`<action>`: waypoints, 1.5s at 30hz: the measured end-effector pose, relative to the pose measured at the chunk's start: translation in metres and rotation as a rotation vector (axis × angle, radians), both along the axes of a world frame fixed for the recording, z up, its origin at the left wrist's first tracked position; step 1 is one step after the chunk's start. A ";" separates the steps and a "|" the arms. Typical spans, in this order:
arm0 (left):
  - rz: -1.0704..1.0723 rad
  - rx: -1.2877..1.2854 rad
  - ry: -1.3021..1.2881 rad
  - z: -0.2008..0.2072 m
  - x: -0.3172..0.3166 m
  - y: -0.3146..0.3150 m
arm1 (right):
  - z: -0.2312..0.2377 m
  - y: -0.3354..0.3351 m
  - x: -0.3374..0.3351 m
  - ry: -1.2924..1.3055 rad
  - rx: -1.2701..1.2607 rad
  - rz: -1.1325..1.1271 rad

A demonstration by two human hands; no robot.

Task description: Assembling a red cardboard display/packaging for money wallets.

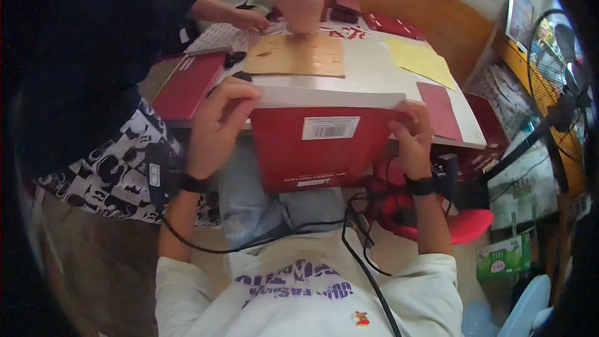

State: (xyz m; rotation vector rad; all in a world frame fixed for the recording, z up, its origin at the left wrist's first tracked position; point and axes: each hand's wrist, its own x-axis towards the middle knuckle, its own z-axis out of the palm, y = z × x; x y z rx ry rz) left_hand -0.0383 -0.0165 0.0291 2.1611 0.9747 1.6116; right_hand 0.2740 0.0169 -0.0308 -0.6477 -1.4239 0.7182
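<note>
Holding red package (pixel 318 162) at near edge of white table (pixel 374 72), showing white label (pixel 331 128). Grasping upper left corner with left hand (pixel 221 112), upper right corner with right hand (pixel 414 132). Beyond, facing brown board (pixel 281 62) on far side, yellow sheet (pixel 421 60) to right, fan (pixel 569 78) farther right.

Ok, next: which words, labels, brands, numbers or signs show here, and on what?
Wording isn't copied out; locations only.
Red packet between left hand and right hand: white barcode label, fine print too small to read.
Packet's lower edge: pale lettering and a small white strip, partly blurred.
White shirt: purple lettering, partly lost in folds.
Green box at right: pale print, too blurred to read.
</note>
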 end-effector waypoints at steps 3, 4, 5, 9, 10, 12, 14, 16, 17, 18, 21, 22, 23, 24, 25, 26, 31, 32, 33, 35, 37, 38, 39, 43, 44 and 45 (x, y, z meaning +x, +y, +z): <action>-0.001 0.026 -0.065 -0.013 -0.009 0.002 | 0.004 -0.002 -0.008 -0.028 0.025 -0.004; 0.008 0.015 -0.101 -0.015 -0.010 0.001 | 0.004 -0.002 -0.008 -0.043 0.002 0.015; -0.008 0.013 -0.099 -0.015 -0.011 0.001 | 0.003 0.000 -0.009 -0.040 0.001 -0.002; 0.091 0.093 0.065 -0.008 -0.008 0.002 | 0.002 0.003 -0.008 0.024 0.036 0.080; 0.109 0.123 0.096 -0.009 -0.008 0.001 | 0.004 0.002 -0.006 -0.019 0.039 0.051; 0.111 0.128 0.108 -0.011 -0.010 0.001 | 0.004 -0.001 -0.007 -0.065 0.038 0.029; 0.111 0.138 0.124 -0.013 -0.014 0.000 | 0.005 -0.002 -0.010 -0.045 0.062 0.052; 0.132 0.134 0.158 -0.016 -0.019 0.000 | 0.006 -0.004 -0.013 -0.041 0.036 0.073; 0.137 0.135 0.158 -0.015 -0.020 0.000 | 0.006 -0.003 -0.014 -0.036 0.012 0.090; 0.126 0.148 0.159 -0.013 -0.020 0.000 | 0.008 -0.002 -0.016 -0.037 0.013 0.095; 0.076 0.081 -0.035 -0.018 -0.006 0.001 | 0.011 0.003 -0.016 -0.086 0.080 0.014; 0.035 0.006 -0.224 -0.019 -0.001 0.002 | 0.013 0.007 -0.015 -0.058 0.113 0.032; 0.038 0.006 -0.227 -0.017 0.000 0.001 | 0.015 0.009 -0.015 -0.029 0.146 0.050; 0.054 0.025 -0.159 -0.013 0.000 0.002 | 0.016 0.010 -0.014 -0.032 0.145 0.054; 0.070 0.044 -0.092 -0.010 -0.001 0.003 | 0.018 0.010 -0.014 -0.050 0.125 0.029; 0.075 0.044 -0.095 -0.009 -0.004 0.005 | 0.019 0.011 -0.014 -0.067 0.105 0.004; -0.005 0.064 0.015 -0.012 -0.013 0.016 | 0.017 0.017 -0.018 -0.029 0.148 0.077; -0.002 0.062 0.016 -0.012 -0.011 0.016 | 0.017 0.019 -0.019 -0.041 0.155 0.076; -0.006 0.005 -0.024 -0.012 -0.007 0.014 | 0.018 0.019 -0.023 -0.041 0.154 0.079; -0.013 -0.050 -0.063 -0.009 -0.002 0.015 | 0.022 0.019 -0.036 0.129 0.141 0.096; 0.145 0.167 0.181 0.002 0.001 0.018 | 0.024 0.018 -0.038 0.143 0.117 0.097; 0.141 0.168 0.183 0.009 0.000 0.018 | 0.024 0.017 -0.039 0.156 0.093 0.098; 0.255 0.322 0.398 0.017 -0.003 0.017 | 0.025 0.018 -0.041 0.159 0.094 0.095; 0.378 0.515 0.705 0.029 0.014 0.015 | 0.032 0.015 -0.061 0.178 -0.009 0.137; 0.378 0.517 0.706 0.030 0.024 0.016 | 0.032 0.016 -0.068 0.171 -0.034 0.135; 0.369 0.541 0.704 0.031 0.036 0.017 | 0.032 0.017 -0.074 0.173 -0.032 0.135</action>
